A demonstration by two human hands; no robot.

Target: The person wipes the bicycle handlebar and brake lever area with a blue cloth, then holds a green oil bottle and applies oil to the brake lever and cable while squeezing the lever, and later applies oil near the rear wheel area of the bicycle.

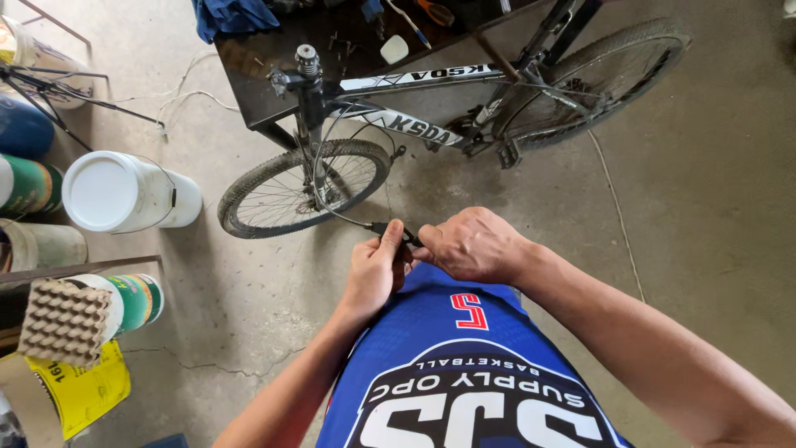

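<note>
left hand (375, 270) + right hand (473, 246) | pinch cable end (390, 229) | bicycle (431, 124) ahead

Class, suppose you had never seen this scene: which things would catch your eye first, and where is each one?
First, the two hands meeting at the centre: the left hand and right hand pinch the end of a thin cable. That cable curves up to the black bicycle standing just beyond on the concrete floor. At the left, a white bucket lies on its side.
</note>
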